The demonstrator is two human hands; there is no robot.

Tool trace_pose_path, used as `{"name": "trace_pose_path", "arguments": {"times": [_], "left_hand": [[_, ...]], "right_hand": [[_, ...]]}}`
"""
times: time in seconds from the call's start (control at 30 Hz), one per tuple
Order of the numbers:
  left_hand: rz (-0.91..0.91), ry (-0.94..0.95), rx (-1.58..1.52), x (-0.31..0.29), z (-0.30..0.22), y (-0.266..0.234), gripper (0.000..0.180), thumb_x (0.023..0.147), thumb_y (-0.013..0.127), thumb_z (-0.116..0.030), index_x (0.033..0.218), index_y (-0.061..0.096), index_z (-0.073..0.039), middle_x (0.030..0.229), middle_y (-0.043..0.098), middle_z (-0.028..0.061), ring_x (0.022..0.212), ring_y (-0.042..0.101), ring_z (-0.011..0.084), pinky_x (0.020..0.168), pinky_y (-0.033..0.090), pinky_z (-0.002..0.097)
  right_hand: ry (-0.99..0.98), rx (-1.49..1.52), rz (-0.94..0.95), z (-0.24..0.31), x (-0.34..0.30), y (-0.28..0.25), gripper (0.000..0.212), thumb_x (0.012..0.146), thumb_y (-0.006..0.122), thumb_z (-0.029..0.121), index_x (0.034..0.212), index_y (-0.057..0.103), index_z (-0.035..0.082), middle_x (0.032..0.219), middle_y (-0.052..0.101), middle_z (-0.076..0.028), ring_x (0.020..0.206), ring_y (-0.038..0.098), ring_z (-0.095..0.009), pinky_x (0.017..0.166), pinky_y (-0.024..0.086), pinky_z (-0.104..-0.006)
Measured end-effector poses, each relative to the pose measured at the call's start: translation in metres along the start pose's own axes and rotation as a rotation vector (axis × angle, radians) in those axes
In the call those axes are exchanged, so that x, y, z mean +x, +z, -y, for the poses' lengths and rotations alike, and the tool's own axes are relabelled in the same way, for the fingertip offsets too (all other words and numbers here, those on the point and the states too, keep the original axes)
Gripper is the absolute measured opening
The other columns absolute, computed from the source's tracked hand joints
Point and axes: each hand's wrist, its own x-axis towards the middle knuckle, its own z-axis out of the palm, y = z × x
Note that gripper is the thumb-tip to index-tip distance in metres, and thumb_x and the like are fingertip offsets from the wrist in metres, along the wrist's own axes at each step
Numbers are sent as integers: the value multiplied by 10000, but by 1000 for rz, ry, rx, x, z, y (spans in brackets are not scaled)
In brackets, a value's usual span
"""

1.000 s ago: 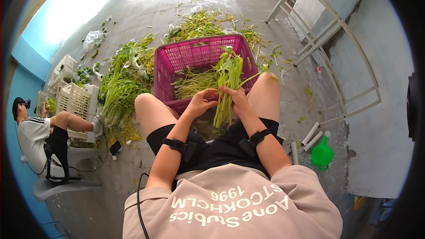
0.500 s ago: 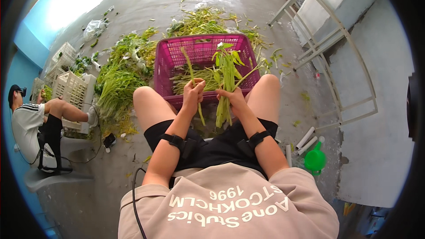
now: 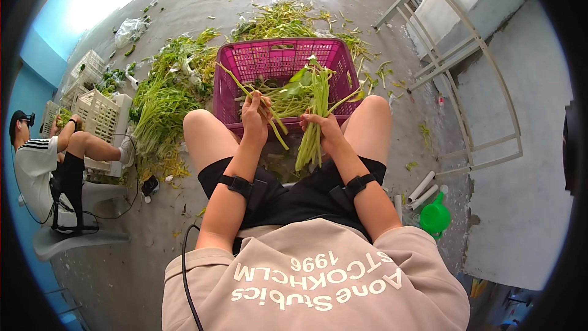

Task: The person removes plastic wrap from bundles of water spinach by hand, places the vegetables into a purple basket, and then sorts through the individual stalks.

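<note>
Between my knees stands a magenta plastic crate [image 3: 228, 101] with long green stems [image 3: 288, 105] lying inside it. My left hand [image 3: 255, 116] is closed on a long thin green stem [image 3: 234, 78], which slants from the upper left down to the lower right. In my right hand [image 3: 324, 129] is a bunch of leafy green stems [image 3: 318, 92], held upright with its leafy tops over the crate and its cut ends hanging below my fist. The fingers of both hands are partly hidden by the stems.
Heaps of leafy greens [image 3: 162, 107] lie on the floor left of the crate, with more trimmings [image 3: 278, 21] behind it. A seated person [image 3: 46, 165] works beside white crates [image 3: 98, 113] at far left. A metal frame [image 3: 456, 61], white tubes [image 3: 422, 190] and a green plastic vessel [image 3: 435, 216] are at right.
The stem in my left hand has tilted further left, and that hand has shifted slightly left and up. My right hand still grips the bunch, whose leafy top has turned a little.
</note>
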Motion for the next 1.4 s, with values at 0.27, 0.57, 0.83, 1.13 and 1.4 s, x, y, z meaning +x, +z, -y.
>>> {"name": "trace_pose_path", "arguments": {"times": [0.27, 0.57, 0.83, 1.13, 1.4], "left_hand": [[95, 123, 63, -1, 11, 6, 263, 1047, 520, -327, 1024, 568, -70, 649, 475, -9, 549, 433, 73, 509, 376, 242], [191, -289, 453, -21, 7, 20, 167, 940, 702, -204, 901, 628, -59, 615, 478, -59, 431, 349, 18, 394, 221, 210], [198, -234, 494, -23, 12, 21, 184, 926, 723, -211, 907, 659, -40, 643, 539, -38, 442, 379, 18, 404, 236, 210], [178, -132, 633, -15, 0, 16, 177, 938, 695, -178, 1008, 682, -16, 678, 552, -47, 460, 392, 6, 410, 261, 206], [205, -45, 656, -17, 9, 21, 155, 971, 647, -180, 1021, 658, -34, 617, 517, -70, 471, 388, 10, 422, 273, 205]], "right_hand": [[-2, -21, 30, 0, -2, 3, 209, 861, 699, 6, 1034, 589, -33, 875, 676, -117, 729, 669, -199, 668, 552, -314], [-20, -147, 125, 1, -4, 5, 228, 847, 754, 50, 1035, 635, 2, 863, 668, -67, 709, 651, -160, 639, 524, -288], [-41, -157, 118, 1, -7, 13, 235, 850, 746, 49, 1058, 655, -9, 883, 682, -66, 733, 657, -150, 662, 535, -289], [11, -66, 132, 3, -5, 7, 213, 865, 719, 37, 1052, 635, -18, 895, 682, -99, 747, 671, -189, 670, 544, -297], [19, -32, 170, 4, -8, 11, 250, 857, 729, 39, 1077, 622, -14, 910, 680, -98, 762, 672, -187, 690, 546, -293]]}}
